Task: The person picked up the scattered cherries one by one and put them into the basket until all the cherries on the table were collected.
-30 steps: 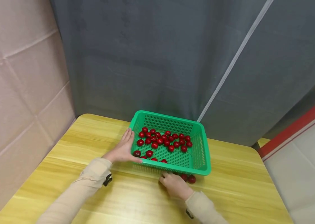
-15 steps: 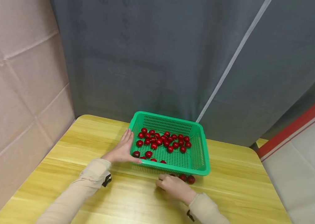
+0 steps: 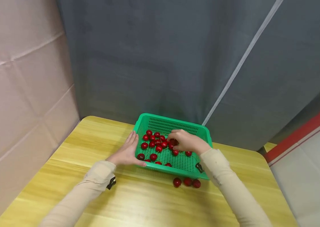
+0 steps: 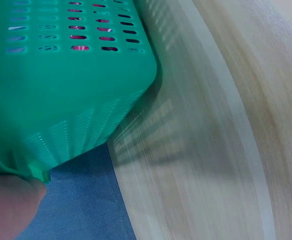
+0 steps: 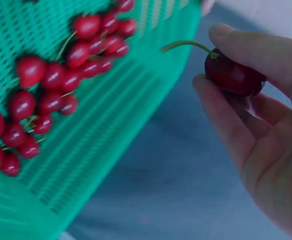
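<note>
A green plastic basket [image 3: 174, 171] with perforated walls stands on the table, several red cherries [image 3: 158, 148] lying on its floor. My left hand [image 3: 126, 153] rests on the basket's left side, fingers extended along the rim and thumb over the front corner. Over the basket's right half, my right hand [image 3: 186, 140] pinches a dark red cherry [image 5: 233, 75] between thumb and fingers. Its green stem points away from the palm in the right wrist view. In front of the basket lie three dark cherries, the leftmost cherry [image 3: 177, 182] slightly apart from the other two.
The yellow wood-grain table [image 3: 137, 201] extends to both sides of the basket. A dark grey curtain [image 3: 148, 63] hangs behind its back edge. Pale panels [image 3: 20, 104] rise at the left, and a red strip [image 3: 305, 130] runs along the right.
My right hand has moved from the tabletop in front of the basket up and over the basket, carrying a cherry. The three cherries in front are now uncovered. The left hand stays at the rim.
</note>
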{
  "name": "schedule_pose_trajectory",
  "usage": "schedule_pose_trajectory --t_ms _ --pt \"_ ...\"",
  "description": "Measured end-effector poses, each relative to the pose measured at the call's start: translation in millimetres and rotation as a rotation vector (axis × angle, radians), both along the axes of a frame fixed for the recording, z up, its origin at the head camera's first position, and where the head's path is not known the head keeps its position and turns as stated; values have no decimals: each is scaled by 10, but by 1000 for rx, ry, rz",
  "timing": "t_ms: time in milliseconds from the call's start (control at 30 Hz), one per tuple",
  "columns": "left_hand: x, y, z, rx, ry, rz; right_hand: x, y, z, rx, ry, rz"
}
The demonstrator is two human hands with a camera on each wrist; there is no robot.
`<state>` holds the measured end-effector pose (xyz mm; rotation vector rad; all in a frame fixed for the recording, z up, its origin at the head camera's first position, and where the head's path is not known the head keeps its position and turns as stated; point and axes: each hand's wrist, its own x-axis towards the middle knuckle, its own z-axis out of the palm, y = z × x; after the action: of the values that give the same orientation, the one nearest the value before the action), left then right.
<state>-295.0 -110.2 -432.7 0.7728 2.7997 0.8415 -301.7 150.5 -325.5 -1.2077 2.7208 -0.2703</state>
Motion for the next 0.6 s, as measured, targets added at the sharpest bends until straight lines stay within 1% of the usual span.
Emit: schedule_pose_trajectory --t_ms 67,133,233,333,400,600 --pt "14 12 -7 -1 -4 4 -173 3 -71 38 -45 -34" --pt "34 24 -10 0 -6 8 -308 4 -169 78 -93 -66" --pt "61 80 -14 -2 -6 -8 -402 38 -326 140 -177 -147" --pt "85 136 -9 5 -11 -28 -423 63 -463 191 -225 -199" --pt "97 164 0 12 -17 -35 -420 65 -526 213 -235 -209" --pt "124 204 31 24 -26 -32 -398 38 -607 244 -245 -223"
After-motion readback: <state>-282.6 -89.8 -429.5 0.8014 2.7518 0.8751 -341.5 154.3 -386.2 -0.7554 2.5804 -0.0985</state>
